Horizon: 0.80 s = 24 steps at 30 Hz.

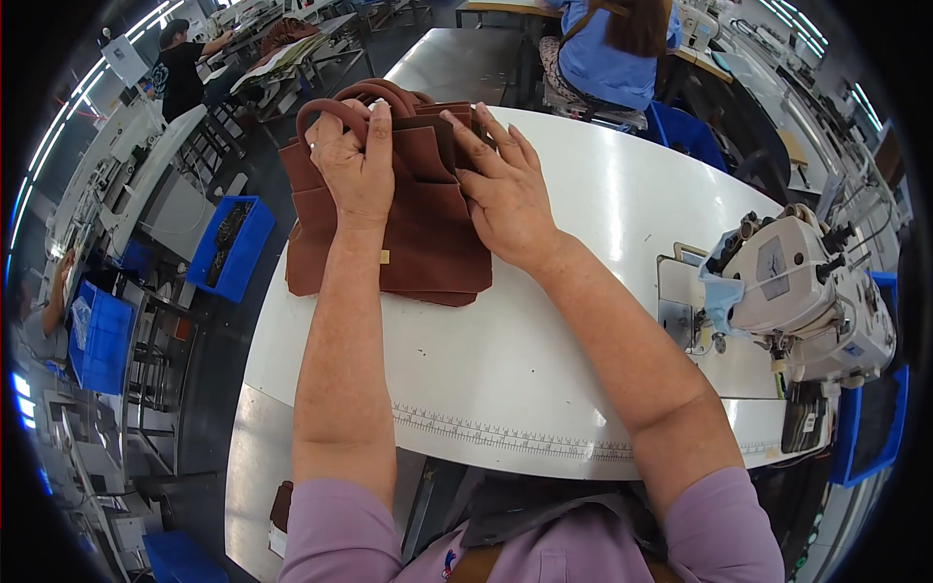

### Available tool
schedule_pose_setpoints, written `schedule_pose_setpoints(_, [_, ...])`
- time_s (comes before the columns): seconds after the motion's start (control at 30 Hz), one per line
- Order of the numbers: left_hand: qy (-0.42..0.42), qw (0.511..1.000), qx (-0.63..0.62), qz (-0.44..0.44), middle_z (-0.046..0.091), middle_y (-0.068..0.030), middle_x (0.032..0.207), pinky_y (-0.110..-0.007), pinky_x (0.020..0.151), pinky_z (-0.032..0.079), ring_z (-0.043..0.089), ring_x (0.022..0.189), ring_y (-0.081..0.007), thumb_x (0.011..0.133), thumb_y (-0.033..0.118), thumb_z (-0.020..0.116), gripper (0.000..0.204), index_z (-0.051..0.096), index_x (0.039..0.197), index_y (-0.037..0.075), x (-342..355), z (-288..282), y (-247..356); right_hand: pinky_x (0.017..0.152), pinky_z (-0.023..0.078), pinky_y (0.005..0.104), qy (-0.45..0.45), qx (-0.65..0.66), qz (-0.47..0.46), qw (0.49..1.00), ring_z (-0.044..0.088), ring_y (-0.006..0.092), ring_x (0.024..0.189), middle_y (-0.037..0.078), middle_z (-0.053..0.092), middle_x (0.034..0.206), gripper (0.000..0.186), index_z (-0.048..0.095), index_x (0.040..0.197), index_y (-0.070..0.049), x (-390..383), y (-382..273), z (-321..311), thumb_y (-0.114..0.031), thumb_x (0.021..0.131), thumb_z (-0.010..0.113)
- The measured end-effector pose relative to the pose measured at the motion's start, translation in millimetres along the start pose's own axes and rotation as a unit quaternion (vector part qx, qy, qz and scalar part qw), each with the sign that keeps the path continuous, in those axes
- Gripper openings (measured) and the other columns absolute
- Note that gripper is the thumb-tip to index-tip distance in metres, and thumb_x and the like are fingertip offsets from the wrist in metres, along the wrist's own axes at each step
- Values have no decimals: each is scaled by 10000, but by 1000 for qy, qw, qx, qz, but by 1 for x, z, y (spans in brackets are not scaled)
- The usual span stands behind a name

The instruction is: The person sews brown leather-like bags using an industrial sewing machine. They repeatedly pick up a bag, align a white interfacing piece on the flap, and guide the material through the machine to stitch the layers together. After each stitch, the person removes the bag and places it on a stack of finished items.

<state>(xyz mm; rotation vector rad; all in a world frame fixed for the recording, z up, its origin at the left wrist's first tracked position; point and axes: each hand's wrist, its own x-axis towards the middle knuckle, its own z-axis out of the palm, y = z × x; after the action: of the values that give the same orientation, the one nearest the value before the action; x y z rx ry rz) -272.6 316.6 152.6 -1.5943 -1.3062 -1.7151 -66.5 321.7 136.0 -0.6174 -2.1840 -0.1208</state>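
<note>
A stack of brown leather bag pieces (428,243) with rounded handles (330,105) lies at the far left of the white worktable (544,360). My left hand (355,160) grips the top of the stack by the handles, fingers curled over the edge. My right hand (505,185) lies flat on the stack's right side, fingers spread and pressing on the leather.
A white sewing machine (807,291) stands at the table's right. Blue bins (231,248) sit on the floor to the left. A person in a blue top (612,49) sits beyond the table; another person in black (180,68) works at the far left.
</note>
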Motion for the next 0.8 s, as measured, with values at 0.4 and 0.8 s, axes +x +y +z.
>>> schedule_pose_setpoints(0.4, [82,820,-470,-314,533,8,761,-236,730,447,488,695,-84,1036,304,604,282,593,848,94,28,-31,4,1235,57,643,-70,-59,0,996,272,295,1526,-14,516,1521,571,573,1431,-239,-12,2,6,-142,873,644])
schedule_pose_setpoints(0.8, [43,826,-460,-323,524,-5,794,-274,806,397,470,813,-104,1035,372,597,414,511,719,119,18,-27,-3,1212,52,685,-93,21,-38,995,347,313,1490,29,666,1299,302,765,1102,-115,-6,-28,-6,-271,945,559])
